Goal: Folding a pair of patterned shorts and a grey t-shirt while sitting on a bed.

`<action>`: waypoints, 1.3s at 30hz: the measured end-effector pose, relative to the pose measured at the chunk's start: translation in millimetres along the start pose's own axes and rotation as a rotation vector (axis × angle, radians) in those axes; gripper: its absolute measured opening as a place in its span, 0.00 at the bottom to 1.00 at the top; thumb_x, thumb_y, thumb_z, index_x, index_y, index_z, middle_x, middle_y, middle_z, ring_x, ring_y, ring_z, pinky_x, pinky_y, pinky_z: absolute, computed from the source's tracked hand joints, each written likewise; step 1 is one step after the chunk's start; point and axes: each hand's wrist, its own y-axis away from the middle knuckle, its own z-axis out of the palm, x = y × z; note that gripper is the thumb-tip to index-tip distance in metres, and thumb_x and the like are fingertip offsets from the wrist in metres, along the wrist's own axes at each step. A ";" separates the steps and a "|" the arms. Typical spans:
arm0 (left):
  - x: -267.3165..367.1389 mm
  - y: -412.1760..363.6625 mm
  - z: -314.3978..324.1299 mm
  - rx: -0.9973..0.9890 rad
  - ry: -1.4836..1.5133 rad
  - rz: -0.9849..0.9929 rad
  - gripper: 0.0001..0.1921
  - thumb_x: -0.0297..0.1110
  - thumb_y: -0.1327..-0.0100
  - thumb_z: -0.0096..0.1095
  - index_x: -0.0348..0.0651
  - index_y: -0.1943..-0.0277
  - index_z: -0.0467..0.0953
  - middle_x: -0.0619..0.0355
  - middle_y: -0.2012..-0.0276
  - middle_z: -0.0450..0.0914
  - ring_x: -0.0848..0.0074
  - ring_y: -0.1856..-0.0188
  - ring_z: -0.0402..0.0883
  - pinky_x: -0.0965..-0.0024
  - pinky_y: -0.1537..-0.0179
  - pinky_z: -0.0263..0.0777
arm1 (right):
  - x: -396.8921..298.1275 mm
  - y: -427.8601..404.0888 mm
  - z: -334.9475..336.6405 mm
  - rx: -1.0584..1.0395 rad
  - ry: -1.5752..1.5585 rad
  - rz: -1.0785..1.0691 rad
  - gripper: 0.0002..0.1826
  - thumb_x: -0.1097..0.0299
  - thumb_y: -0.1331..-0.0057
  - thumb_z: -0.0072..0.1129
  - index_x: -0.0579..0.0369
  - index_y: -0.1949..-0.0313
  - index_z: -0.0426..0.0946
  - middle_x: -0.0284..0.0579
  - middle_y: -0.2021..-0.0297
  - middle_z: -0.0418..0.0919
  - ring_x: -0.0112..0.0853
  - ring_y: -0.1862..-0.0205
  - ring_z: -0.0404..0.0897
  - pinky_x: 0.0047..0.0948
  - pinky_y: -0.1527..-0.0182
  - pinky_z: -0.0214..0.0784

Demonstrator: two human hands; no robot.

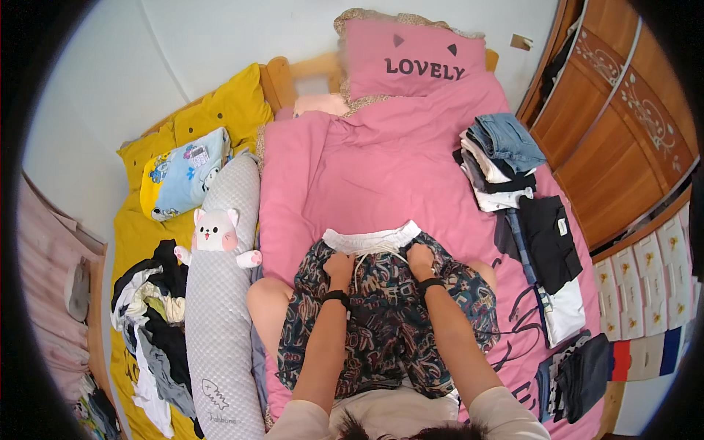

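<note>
A pair of dark, multicoloured patterned shorts [379,319] is spread over my lap, covering most of my crossed legs. Its white gathered waistband [374,240] faces away from me, and a pale drawstring [360,269] hangs loose from the middle. My left hand [339,267] grips the cloth just below the waistband on the left side. On the other side, my right hand [421,259] is closed on the same garment at about the same height. The fingertips of both hands are hidden. Under the shorts lies a pink bedspread [385,176].
Folded clothes topped by denim [509,143] are stacked at right, with folded black garments [550,242] and dark trousers [586,377] nearer. At left lie a long grey bolster [223,324] with a plush cat head, a heap of loose clothes [154,324] and a folded blue blanket [184,173].
</note>
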 end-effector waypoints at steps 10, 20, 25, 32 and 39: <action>-10.0 -9.7 0.6 -0.489 0.324 0.015 0.25 0.57 0.49 0.63 0.39 0.73 0.81 0.56 0.79 0.81 0.77 0.79 0.78 0.72 0.74 0.70 | 18.2 1.2 -32.6 -0.558 -0.444 0.044 0.24 0.53 0.39 0.47 0.65 0.76 0.78 0.50 0.80 0.79 0.40 0.78 0.80 0.35 0.70 0.74; 6.0 56.3 10.9 -0.455 0.354 0.316 0.18 0.45 0.44 0.57 0.35 0.71 0.80 0.48 0.79 0.78 0.60 0.74 0.78 0.61 0.67 0.73 | -43.9 78.3 -56.2 -0.808 -0.429 -0.578 0.16 0.62 0.36 0.48 0.66 0.71 0.74 0.53 0.79 0.76 0.37 0.80 0.78 0.32 0.78 0.69; -7.4 62.6 -7.5 -0.659 0.252 0.307 0.18 0.45 0.44 0.56 0.36 0.71 0.80 0.48 0.75 0.80 0.60 0.72 0.79 0.63 0.65 0.74 | -45.5 80.8 -56.6 -0.797 0.000 -0.652 0.16 0.61 0.41 0.52 0.66 0.70 0.75 0.59 0.79 0.74 0.45 0.76 0.77 0.42 0.72 0.66; 10.1 43.6 -10.9 0.069 0.286 0.257 0.15 0.42 0.42 0.59 0.38 0.61 0.80 0.52 0.74 0.81 0.65 0.73 0.79 0.65 0.69 0.71 | -59.4 58.6 -55.2 -0.133 -0.182 -0.546 0.09 0.70 0.45 0.55 0.60 0.65 0.77 0.53 0.72 0.76 0.48 0.69 0.76 0.41 0.65 0.70; 16.4 13.6 2.1 0.109 0.294 0.272 0.10 0.39 0.47 0.63 0.42 0.68 0.81 0.53 0.76 0.79 0.63 0.73 0.78 0.64 0.71 0.69 | -76.8 11.5 -23.7 -0.046 -0.132 -0.709 0.03 0.75 0.47 0.52 0.59 0.72 0.74 0.50 0.69 0.73 0.46 0.65 0.75 0.42 0.63 0.69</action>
